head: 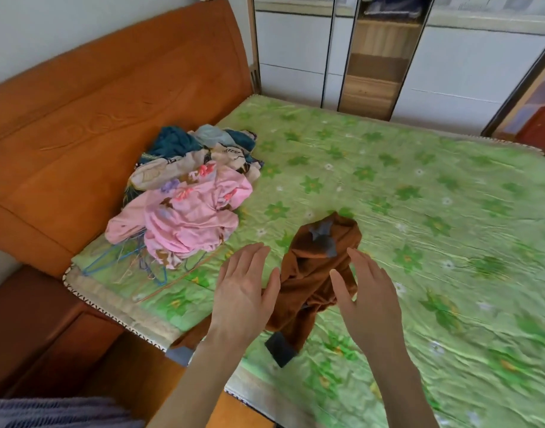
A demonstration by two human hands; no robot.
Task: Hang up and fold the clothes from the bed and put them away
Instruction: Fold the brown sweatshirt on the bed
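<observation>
A brown garment [311,273] with grey-blue cuffs and collar lies crumpled near the bed's front edge, one sleeve hanging over the edge. My left hand [243,288] hovers at its left side with fingers straight, holding nothing. My right hand [370,291] is held over its right side, fingers straight and empty too. A pile of clothes [188,199], pink on top with teal and beige pieces behind, sits by the headboard. Several thin wire hangers [135,264] poke out from under the pile.
The bed [419,211] has a green flowered cover and an orange wooden headboard [110,103] on the left. A white wardrobe [450,66] with a mirrored panel stands beyond the far edge. A brown bedside cabinet [33,329] is at lower left.
</observation>
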